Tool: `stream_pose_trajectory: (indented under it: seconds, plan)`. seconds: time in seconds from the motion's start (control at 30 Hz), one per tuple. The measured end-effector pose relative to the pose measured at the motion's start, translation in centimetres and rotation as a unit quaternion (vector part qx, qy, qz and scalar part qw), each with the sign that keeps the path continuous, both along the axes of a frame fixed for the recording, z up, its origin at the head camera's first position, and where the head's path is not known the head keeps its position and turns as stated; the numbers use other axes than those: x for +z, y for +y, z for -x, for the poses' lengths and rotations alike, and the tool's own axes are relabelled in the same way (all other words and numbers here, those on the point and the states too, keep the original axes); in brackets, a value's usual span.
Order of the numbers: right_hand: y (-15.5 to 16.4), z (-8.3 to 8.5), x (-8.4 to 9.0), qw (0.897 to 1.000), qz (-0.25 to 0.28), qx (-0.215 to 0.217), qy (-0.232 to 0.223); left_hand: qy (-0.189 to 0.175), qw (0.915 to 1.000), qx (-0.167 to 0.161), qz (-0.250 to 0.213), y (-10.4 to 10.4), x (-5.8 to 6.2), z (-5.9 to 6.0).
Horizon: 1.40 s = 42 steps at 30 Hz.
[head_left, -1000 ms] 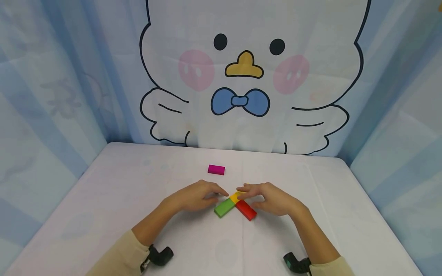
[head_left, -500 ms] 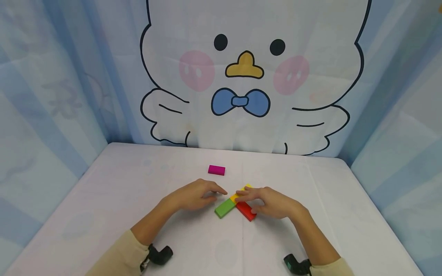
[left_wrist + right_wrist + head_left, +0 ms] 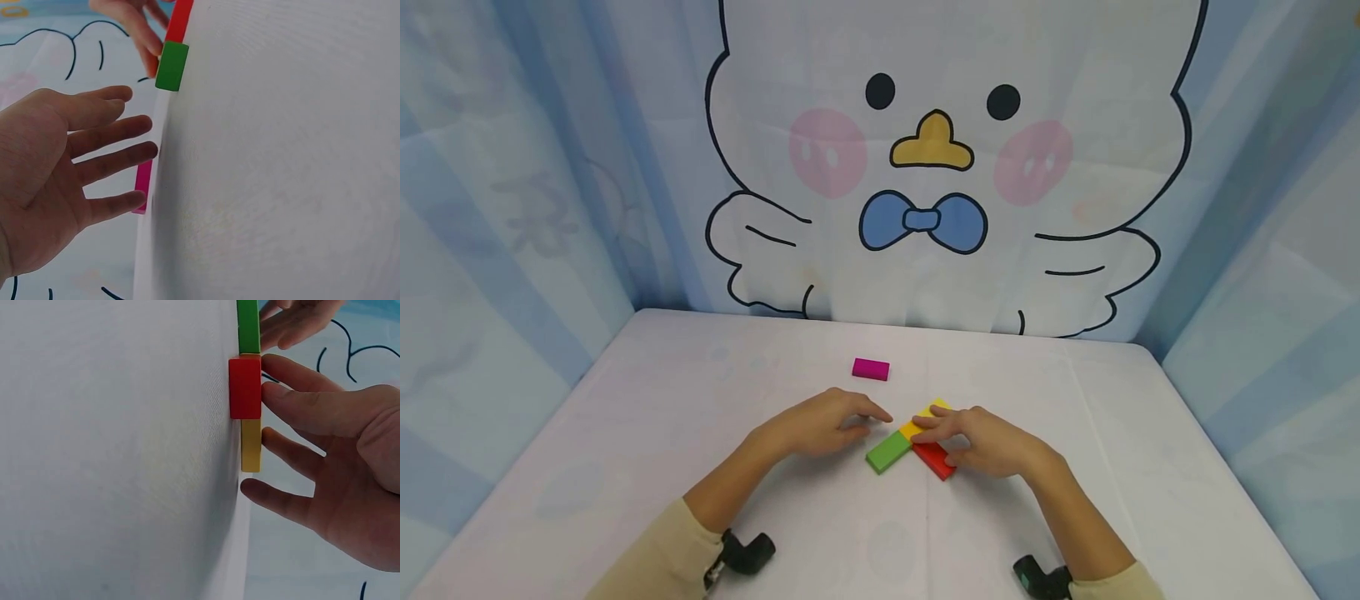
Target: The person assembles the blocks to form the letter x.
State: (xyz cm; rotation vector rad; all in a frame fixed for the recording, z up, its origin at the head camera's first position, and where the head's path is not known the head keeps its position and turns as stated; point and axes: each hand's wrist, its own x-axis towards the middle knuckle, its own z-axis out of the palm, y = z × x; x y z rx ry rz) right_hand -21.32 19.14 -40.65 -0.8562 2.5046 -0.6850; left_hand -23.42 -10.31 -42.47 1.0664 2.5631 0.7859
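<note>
In the head view, a green block, a yellow block and a red block meet near the middle of the table. My right hand is over the yellow and red ones, hiding part of both. Its fingers are spread; in the right wrist view the thumb touches or nearly touches the red block. My left hand hovers left of the green block, fingers extended and holding nothing. A magenta block lies apart, farther back.
A white cloth covers the table. Behind it hangs a curtain printed with a cartoon figure, and blue-white curtains flank both sides. A black wrist camera sits on the left cuff, another on the right.
My right hand has shifted slightly toward me, and more of the yellow block's far end shows. The left hand has barely moved. The magenta block stays in place.
</note>
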Motion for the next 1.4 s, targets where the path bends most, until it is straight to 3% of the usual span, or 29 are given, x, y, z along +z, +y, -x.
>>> stream_pose_trajectory:
  seconds: [0.27,0.83,1.07,1.4]
  plan:
    - [-0.2,-0.2,0.2,1.000,-0.022,-0.015,0.012,0.003,0.9998,0.021,-0.002,-0.4,0.0,0.5]
    - [-0.6,-0.2,0.3,0.999,-0.021,-0.033,0.003,0.022,0.9884,0.148,-0.030,-0.8,0.1,3.7]
    - [-0.5,-0.3,0.2,0.999,-0.015,-0.042,-0.005,0.014,0.9858,0.160,-0.048,-0.8,-0.1,5.6]
    - [-0.5,-0.4,0.2,0.999,-0.003,-0.039,0.000,-0.003,0.9833,0.177,-0.041,0.0,-0.4,7.2]
